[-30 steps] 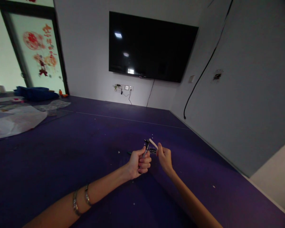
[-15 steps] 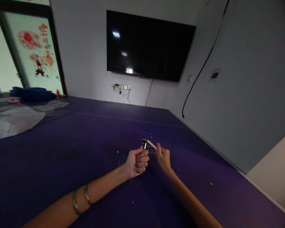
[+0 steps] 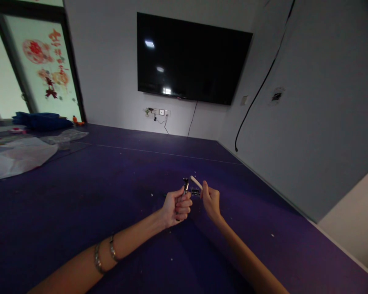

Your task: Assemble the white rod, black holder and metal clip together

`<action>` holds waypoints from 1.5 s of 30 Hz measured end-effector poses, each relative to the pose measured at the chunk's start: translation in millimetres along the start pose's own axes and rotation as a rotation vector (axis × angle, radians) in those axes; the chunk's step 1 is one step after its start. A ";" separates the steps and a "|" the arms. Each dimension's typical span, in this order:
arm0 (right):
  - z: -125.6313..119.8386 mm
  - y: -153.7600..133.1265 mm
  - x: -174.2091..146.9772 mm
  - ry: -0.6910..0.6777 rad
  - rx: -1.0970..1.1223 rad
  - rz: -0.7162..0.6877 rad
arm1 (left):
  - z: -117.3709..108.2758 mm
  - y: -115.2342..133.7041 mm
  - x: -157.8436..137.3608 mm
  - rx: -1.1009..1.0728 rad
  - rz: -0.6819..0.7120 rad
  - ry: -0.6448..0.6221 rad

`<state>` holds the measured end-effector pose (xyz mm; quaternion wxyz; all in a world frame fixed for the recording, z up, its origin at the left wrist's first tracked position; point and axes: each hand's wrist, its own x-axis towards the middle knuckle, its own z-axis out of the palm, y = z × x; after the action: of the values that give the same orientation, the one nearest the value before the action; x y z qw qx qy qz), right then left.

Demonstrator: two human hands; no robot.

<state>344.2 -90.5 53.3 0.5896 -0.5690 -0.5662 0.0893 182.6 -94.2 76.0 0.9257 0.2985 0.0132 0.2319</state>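
Note:
Low over the purple surface, my left hand (image 3: 178,207) is closed around a slim silver-handled tool (image 3: 186,187) with a small dark head pointing up. Its exact kind is too small to make out. My right hand (image 3: 211,200) pinches a thin white stick (image 3: 196,182) with a rounded tip. That tip is close beside the tool's dark head, with a narrow gap between them. Just beyond the hands lies a small dark and clear item (image 3: 195,192), partly covered by the right fingers.
Small white scraps (image 3: 152,195) dot the purple surface (image 3: 110,175). At the far left are a white plastic sheet (image 3: 27,157), a clear wrapper (image 3: 67,136), dark blue cloth (image 3: 43,121) and a small orange bottle (image 3: 75,119). A black cable (image 3: 254,102) hangs along the right wall.
The white stick's tip has lifted slightly and come away from the dark head of the tool. My left hand has shifted very slightly left.

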 end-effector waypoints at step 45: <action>1.8 -0.7 5.8 -0.024 0.351 0.253 | -14.9 17.9 4.2 0.696 0.331 0.329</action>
<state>344.4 -85.4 56.6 0.6567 -0.5233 -0.4731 0.2666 176.3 -71.5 74.2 0.7054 0.5507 0.1904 0.4036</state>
